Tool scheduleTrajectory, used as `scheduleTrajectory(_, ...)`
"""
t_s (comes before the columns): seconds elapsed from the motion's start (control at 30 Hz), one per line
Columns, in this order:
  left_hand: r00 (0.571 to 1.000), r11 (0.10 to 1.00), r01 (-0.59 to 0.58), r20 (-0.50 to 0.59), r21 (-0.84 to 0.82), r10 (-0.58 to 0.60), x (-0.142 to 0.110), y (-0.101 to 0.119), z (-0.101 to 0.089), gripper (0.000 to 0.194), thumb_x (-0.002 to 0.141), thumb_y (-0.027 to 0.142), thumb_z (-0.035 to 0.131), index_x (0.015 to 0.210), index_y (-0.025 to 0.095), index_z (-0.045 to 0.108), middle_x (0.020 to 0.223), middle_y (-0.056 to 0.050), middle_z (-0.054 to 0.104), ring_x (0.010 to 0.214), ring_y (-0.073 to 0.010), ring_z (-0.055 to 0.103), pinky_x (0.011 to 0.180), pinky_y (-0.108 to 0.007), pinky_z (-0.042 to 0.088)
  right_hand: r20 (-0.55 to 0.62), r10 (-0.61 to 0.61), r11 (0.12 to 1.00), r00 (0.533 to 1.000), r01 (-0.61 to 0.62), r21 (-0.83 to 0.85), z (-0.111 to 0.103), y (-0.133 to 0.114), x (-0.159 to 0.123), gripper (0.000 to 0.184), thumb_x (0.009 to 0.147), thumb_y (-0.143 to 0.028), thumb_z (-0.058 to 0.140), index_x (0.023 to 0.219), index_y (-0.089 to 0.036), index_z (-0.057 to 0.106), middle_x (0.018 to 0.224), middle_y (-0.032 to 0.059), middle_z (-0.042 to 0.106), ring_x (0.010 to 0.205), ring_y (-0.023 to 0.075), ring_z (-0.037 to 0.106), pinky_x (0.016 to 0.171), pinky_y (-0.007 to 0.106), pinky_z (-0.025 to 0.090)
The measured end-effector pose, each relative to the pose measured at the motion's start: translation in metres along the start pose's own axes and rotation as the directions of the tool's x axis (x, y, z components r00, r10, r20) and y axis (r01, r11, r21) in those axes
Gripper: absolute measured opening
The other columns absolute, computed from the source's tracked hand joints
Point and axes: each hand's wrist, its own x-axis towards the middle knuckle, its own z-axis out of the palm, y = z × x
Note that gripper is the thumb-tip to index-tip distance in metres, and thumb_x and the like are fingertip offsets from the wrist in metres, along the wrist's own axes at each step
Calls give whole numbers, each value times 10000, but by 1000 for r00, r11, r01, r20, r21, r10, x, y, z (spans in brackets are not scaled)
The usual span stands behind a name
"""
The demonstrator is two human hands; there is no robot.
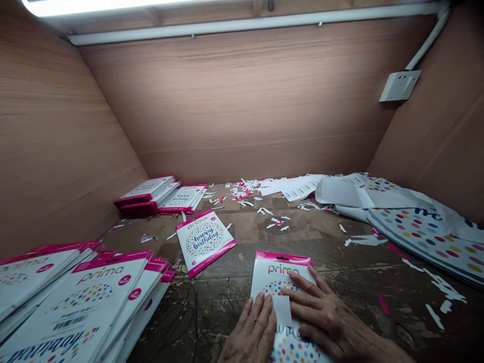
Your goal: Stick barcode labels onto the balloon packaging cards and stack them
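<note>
A white balloon packet (272, 282) with a pink top edge, the word "prima" and coloured dots lies on the bench in front of me. On its middle is a small blank white sticker (283, 310). My left hand (251, 327) rests on the packet's left side, fingers stretched and side by side, the tips at the sticker's left edge. Across the right side, my right hand (325, 312) lies flat with its fingers spread, some tips near the sticker. The hands hide part of the printed lettering.
A single packet (206, 239) lies left of centre. Piled packets (86, 302) fill the left front; another stack (151, 194) stands at the back left. Paper scraps (245, 189) litter the bench (302, 234). Dotted round balloons (434, 237) and paper sheets (302, 186) are at right. Wooden walls enclose the bench.
</note>
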Motion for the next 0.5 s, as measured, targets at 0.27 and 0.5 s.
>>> scheduleTrajectory(0.27,992,999,-35,-121,18,37,-5,-2,19,399,881,131,276,1253,100,415,1308,-105,482,1266,-233,341,1031,-370,318,3,59,998,998,-59,-8,-10,-8,-22,371,889,-347,446,1253,-283,478,1295,56,479,1287,254,250,1064,540,61)
scheduleTrajectory(0.5,998,998,56,-34,-1,-56,-3,6,14,359,908,220,299,1205,113,470,1238,-92,551,1262,-238,346,1026,-381,323,-90,8,999,996,-10,-30,11,6,-21,369,887,-353,443,1242,-263,495,1295,74,466,1290,269,232,1050,564,18)
